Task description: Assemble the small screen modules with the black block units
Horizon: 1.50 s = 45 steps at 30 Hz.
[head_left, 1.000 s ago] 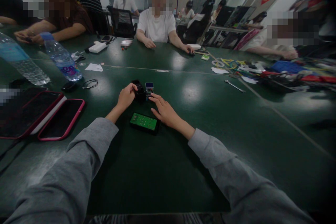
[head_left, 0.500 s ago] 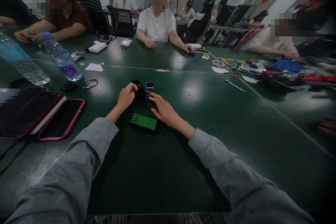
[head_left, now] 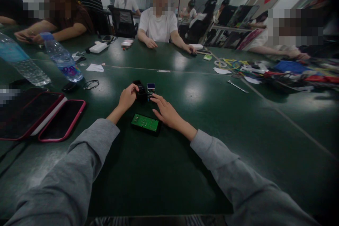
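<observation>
My left hand [head_left: 128, 96] is closed at the left side of a black case [head_left: 140, 90], its fingers pinched on the edge. Just right of the case stands a small module with a little screen [head_left: 151, 86]. My right hand [head_left: 166, 111] has its fingers spread, the fingertips touching the lower part of that module. Nearer to me, a green circuit board [head_left: 145, 122] in a black frame lies flat on the dark green table, below both hands and close to my right thumb.
On the left are a pink-edged phone [head_left: 63, 120], a dark tablet [head_left: 29, 113] and two bottles, one with a purple label [head_left: 61, 58]. A wrench [head_left: 237, 86] and tangled cables [head_left: 265, 69] lie right. People sit across the table.
My hands and the items by them show no clear movement. At the far right, a person's hand has shifted slightly to the right.
</observation>
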### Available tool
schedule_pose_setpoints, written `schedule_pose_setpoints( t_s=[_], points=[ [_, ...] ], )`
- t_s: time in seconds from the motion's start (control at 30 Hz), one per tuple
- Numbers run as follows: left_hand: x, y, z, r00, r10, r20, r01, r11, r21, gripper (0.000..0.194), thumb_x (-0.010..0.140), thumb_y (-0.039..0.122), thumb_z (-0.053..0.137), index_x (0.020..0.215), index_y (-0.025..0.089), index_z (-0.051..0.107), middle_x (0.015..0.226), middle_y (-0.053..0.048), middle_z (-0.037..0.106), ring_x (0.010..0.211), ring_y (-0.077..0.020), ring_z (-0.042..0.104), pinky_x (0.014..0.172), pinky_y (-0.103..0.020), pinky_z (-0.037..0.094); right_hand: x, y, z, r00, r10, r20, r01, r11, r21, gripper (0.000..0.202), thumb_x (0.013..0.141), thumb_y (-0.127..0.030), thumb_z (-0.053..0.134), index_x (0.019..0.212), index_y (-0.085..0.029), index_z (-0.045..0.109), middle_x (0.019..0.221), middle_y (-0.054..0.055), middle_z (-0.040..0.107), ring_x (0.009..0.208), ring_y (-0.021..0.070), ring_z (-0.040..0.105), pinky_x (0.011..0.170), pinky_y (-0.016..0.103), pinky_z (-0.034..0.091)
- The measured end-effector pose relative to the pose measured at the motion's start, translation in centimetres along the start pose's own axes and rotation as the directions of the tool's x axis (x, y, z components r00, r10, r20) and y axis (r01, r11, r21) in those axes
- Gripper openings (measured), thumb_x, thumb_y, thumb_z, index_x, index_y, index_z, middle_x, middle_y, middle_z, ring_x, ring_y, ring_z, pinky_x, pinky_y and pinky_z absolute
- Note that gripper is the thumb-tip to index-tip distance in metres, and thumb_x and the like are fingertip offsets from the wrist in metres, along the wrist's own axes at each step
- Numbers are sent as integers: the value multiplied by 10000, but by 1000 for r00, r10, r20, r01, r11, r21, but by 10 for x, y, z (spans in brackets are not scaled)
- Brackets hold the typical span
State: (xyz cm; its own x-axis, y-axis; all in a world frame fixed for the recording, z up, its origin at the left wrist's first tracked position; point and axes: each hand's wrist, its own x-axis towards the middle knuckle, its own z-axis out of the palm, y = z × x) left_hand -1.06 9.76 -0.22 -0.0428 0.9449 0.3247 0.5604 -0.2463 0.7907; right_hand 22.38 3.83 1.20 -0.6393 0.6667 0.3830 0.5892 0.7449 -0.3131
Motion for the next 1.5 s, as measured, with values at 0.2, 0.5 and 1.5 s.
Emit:
schedule_pose_setpoints(
  t_s=[0.2,0.5,1.5],
  points=[
    [0,0,0,1000,10,-2,-10,1000,-2,208,769,66,405,828,220,532,619,33,579,567,-132,525,623,-271,401,0,1,0,1000,0,1,0,1000,4,515,945,-223,465,1429,-237,289,1519,119,316,1350,294,401,989,530,472],
    [-1,1,0,1000,4,-2,-4,1000,-1,217,757,66,408,837,218,541,634,23,586,594,-140,536,638,-274,408,0,1,1,1000,-4,-3,4,1000,1,514,943,-224,468,1426,-241,291,1520,111,316,1360,286,390,998,526,470],
    [-2,16,-4,966,230,-118,-206,960,188,248,947,291,422,1002,212,650,1121,-58,663,1135,-214,521,1046,-372,357,1,-1,-3,977,117,-179,-127,991,-46,134,930,-237,485,1059,-207,463,1202,118,507,1039,258,565,843,424,516]
  ],
)
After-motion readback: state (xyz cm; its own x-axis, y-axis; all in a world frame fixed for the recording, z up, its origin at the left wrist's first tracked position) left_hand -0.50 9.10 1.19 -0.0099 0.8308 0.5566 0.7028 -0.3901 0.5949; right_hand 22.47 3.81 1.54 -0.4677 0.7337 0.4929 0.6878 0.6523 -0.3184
